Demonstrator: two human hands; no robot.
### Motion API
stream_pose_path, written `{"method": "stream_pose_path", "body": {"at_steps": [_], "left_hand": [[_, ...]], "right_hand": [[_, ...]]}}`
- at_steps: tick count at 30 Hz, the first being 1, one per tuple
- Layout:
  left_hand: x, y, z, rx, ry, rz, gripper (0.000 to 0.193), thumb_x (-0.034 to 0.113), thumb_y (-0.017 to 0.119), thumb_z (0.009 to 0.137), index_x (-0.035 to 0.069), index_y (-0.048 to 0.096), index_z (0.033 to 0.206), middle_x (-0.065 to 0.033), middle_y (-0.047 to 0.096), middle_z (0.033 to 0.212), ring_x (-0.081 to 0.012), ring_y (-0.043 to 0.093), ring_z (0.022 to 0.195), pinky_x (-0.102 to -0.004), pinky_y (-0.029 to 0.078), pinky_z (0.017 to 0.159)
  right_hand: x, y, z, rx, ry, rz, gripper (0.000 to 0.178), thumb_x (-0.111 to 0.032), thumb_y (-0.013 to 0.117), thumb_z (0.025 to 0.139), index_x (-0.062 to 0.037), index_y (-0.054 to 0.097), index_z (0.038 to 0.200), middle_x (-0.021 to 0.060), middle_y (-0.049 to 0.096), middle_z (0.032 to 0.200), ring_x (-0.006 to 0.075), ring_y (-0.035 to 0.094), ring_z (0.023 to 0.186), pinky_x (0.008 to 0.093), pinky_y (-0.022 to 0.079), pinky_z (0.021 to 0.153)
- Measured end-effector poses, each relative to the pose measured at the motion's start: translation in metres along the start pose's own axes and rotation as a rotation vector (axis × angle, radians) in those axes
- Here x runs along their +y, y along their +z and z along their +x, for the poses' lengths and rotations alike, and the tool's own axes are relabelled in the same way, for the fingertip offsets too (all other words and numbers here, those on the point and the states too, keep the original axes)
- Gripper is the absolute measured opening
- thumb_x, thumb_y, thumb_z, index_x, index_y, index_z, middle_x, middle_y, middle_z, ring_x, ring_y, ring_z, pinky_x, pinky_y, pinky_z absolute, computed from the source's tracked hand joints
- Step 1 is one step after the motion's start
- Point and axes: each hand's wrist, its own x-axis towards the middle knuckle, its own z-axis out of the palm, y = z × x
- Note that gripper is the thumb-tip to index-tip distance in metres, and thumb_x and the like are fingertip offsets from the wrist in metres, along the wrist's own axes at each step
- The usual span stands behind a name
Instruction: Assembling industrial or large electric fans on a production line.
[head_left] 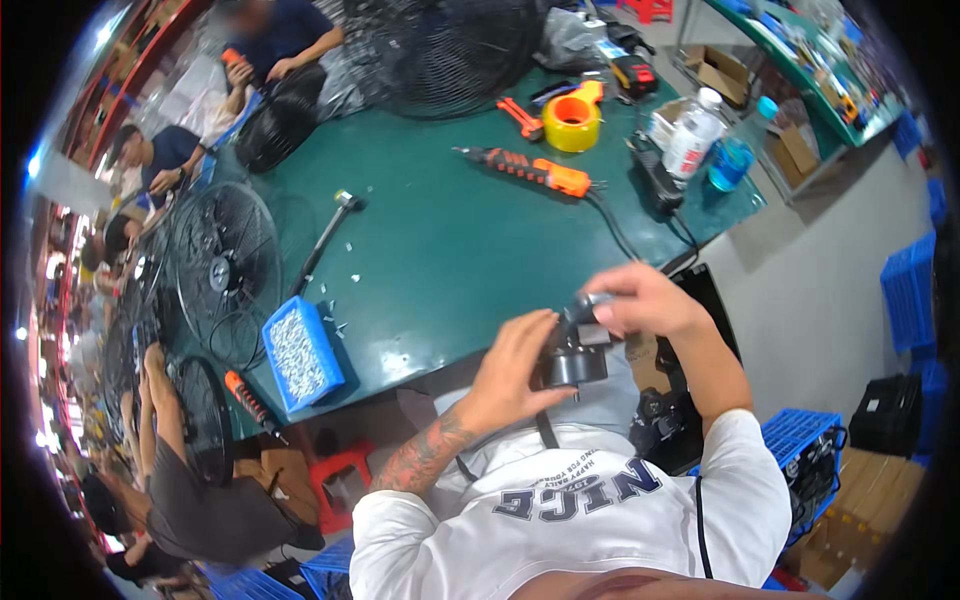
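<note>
Just past the table's front edge, above my lap, I hold a black fan motor (580, 368) with a round body and a short shaft pointing down toward me. My left hand (512, 372) wraps round its left side, thumb underneath. My right hand (645, 300) is closed at its top, the fingers pinching a dark curved part (584, 308) of it. Motion blurs the right fingertips a little, and the palms hide some of the motor.
On the green table (420, 270) lie an orange-black electric screwdriver (530, 172), a hammer (325, 240), a blue tray (333, 372) of small screws, a yellow tape roll (572, 125) and bottles (693, 135). Fan grilles (225, 260) stand left and at the back. Co-workers sit along the left.
</note>
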Motion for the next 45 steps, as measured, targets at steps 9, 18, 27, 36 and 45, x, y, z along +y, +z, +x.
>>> {"method": "stream_pose_path", "body": {"at_steps": [9, 18, 27, 36, 45], "left_hand": [[-0.064, -0.055, -0.035, 0.437, -0.509, -0.257, 0.061, 0.039, 0.072, 0.090, -0.006, 0.054, 0.127, -0.0250, 0.065, 0.110, -0.0429, 0.061, 0.108, -0.0485, 0.047, 0.093], [-0.106, -0.054, -0.053, 0.472, -0.452, 0.041, 0.069, 0.044, 0.067, 0.092, -0.008, 0.052, 0.135, -0.0190, 0.064, 0.102, -0.0349, 0.060, 0.096, -0.0479, 0.041, 0.091], [-0.096, -0.027, -0.060, 0.432, -0.481, 0.152, 0.107, 0.051, 0.083, 0.077, -0.014, 0.035, 0.146, -0.0188, 0.060, 0.107, -0.0349, 0.058, 0.098, -0.0541, 0.035, 0.106], [-0.101, -0.025, -0.064, 0.425, -0.413, 0.176, 0.109, 0.051, 0.082, 0.078, -0.015, 0.032, 0.149, -0.0135, 0.061, 0.100, -0.0288, 0.058, 0.090, -0.0493, 0.038, 0.100], [-0.104, -0.027, -0.064, 0.390, -0.400, 0.207, 0.109, 0.054, 0.078, 0.081, -0.016, 0.030, 0.149, -0.0143, 0.058, 0.098, -0.0286, 0.058, 0.090, -0.0530, 0.038, 0.104]], "right_hand": [[0.015, 0.034, 0.206, 0.056, -0.190, -0.202, 0.036, -0.020, 0.065, 0.099, -0.0025, 0.062, 0.130, 0.0040, 0.066, 0.117, 0.0120, 0.062, 0.105, 0.0270, 0.050, 0.090], [0.053, 0.066, 0.167, 0.066, -0.435, -0.635, 0.069, -0.040, 0.069, 0.092, -0.0027, 0.049, 0.146, 0.0204, 0.050, 0.147, 0.0365, 0.046, 0.139, 0.0439, 0.035, 0.116], [0.069, 0.075, 0.167, 0.126, -0.371, -0.543, 0.111, -0.031, 0.095, 0.057, -0.0050, 0.040, 0.150, 0.0130, 0.053, 0.147, 0.0335, 0.042, 0.140, 0.0455, 0.034, 0.117], [0.068, 0.065, 0.174, 0.078, -0.448, -0.597, 0.094, -0.026, 0.092, 0.056, -0.0057, 0.051, 0.138, 0.0104, 0.058, 0.141, 0.0325, 0.046, 0.138, 0.0445, 0.038, 0.115], [0.067, 0.062, 0.179, 0.059, -0.462, -0.624, 0.094, -0.027, 0.092, 0.055, -0.0053, 0.052, 0.138, 0.0112, 0.059, 0.139, 0.0324, 0.047, 0.136, 0.0444, 0.039, 0.113]]}}
